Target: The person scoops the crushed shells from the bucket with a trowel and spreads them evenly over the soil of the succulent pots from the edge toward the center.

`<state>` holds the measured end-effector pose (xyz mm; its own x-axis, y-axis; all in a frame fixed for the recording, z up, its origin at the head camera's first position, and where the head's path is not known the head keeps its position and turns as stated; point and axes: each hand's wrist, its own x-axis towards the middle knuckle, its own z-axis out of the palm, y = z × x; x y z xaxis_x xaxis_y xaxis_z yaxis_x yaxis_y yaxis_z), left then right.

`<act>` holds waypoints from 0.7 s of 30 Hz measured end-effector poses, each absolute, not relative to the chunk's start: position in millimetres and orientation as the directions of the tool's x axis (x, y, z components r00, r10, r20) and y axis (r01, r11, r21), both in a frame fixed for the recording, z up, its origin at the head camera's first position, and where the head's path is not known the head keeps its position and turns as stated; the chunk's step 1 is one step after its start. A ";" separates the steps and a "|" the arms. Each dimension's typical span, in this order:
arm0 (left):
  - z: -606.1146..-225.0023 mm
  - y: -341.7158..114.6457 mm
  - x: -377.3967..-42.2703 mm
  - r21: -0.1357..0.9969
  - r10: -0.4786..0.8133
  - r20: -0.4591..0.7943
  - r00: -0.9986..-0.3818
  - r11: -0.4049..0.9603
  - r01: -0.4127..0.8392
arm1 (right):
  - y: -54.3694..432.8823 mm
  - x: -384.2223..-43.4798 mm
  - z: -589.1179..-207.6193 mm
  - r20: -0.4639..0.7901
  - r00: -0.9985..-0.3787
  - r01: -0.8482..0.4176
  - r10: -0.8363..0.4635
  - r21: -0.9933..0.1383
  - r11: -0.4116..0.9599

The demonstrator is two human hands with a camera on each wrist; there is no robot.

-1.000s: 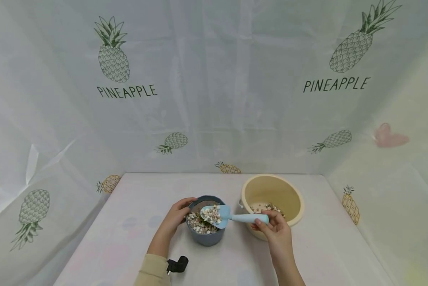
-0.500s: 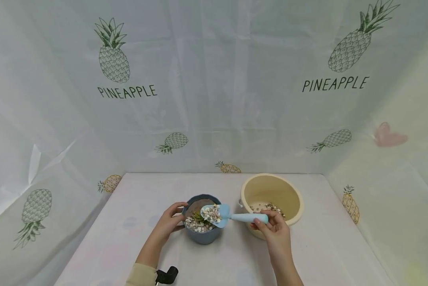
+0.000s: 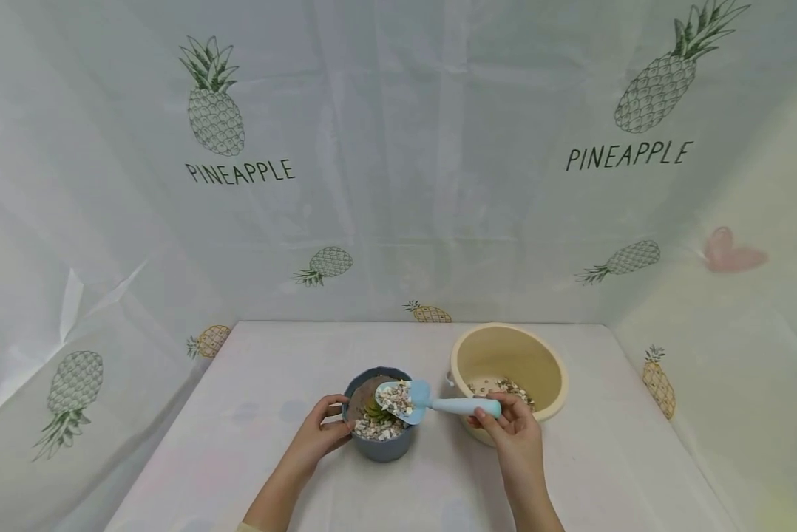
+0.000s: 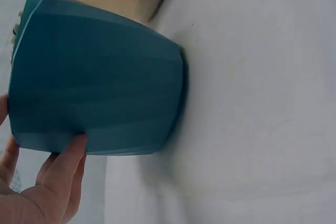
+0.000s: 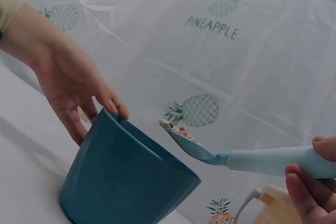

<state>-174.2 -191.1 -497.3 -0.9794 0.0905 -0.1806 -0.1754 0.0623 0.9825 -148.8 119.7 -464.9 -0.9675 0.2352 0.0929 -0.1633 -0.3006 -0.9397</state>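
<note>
- Left hand (image 3: 315, 436): curved against left side of blue pot, fingers holding it at rim and outer wall.
- Right hand (image 3: 514, 428): pinching handle end of light-blue scoop (image 3: 461, 406) between thumb and fingers, just in front of cream bucket.
- Blue pot (image 3: 383, 448): stands on worktop (image 3: 292, 362), left of bucket, apart from it. Pale mixed gravel (image 3: 380, 429) in near part, brown soil (image 3: 364, 395) toward far side, small green plant (image 3: 374, 410) between, partly hidden by scoop.
- Scoop: held about level, blade over pot's right half; right wrist view shows it above rim, not touching. Loaded with white and pinkish chips (image 3: 395, 400).
- Cream bucket (image 3: 505, 351): right of pot, wide mouth, bare inner wall showing. Loose scatter of chips (image 3: 514, 389) low inside; near part of interior hidden by rim and right hand.
- Back: pale curtain (image 3: 398, 185), pineapple drawings, "PINEAPPLE" lettering.
</note>
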 end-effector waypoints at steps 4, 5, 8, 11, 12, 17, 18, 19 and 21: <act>-498.3 -197.6 -170.0 0.982 0.151 -0.181 -0.972 0.090 -0.168 | 118.4 -149.7 -465.8 0.064 -0.968 -0.138 0.243 -0.943 -0.303; -498.5 -200.5 -170.2 0.982 0.168 -0.174 -0.970 0.105 -0.158 | 118.1 -150.0 -466.0 0.057 -0.968 -0.132 0.242 -0.944 -0.302; -498.5 -209.0 -174.7 0.981 0.222 -0.157 -0.962 0.143 -0.128 | 118.4 -149.6 -466.1 0.049 -0.970 -0.120 0.237 -0.947 -0.299; -498.3 -216.0 -183.2 0.980 0.275 -0.146 -0.950 0.168 -0.102 | 118.6 -148.7 -465.9 0.063 -0.972 -0.131 0.225 -0.945 -0.301; -497.9 -217.7 -186.4 0.980 0.295 -0.145 -0.944 0.171 -0.097 | 118.5 -148.4 -465.5 0.067 -0.972 -0.134 0.224 -0.944 -0.301; -496.7 -224.2 -202.8 0.981 0.410 -0.127 -0.903 0.185 -0.054 | 119.0 -147.5 -464.0 0.081 -0.972 -0.146 0.219 -0.943 -0.298; -496.3 -225.0 -205.6 0.981 0.433 -0.124 -0.893 0.188 -0.045 | 119.3 -147.4 -463.9 0.080 -0.972 -0.144 0.219 -0.945 -0.294; -496.1 -225.9 -208.2 0.981 0.455 -0.126 -0.881 0.190 -0.043 | 119.7 -147.0 -464.0 0.076 -0.973 -0.139 0.217 -0.947 -0.291; -494.8 -226.8 -213.0 0.980 0.504 -0.136 -0.853 0.196 -0.040 | 120.6 -146.0 -464.4 0.064 -0.973 -0.128 0.220 -0.949 -0.289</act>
<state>-213.0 -226.8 -494.8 -0.8533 0.5036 -0.1355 -0.0398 0.1963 0.9797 -146.0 120.6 -464.4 -0.9735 0.2195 0.0643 -0.1278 -0.2889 -0.9488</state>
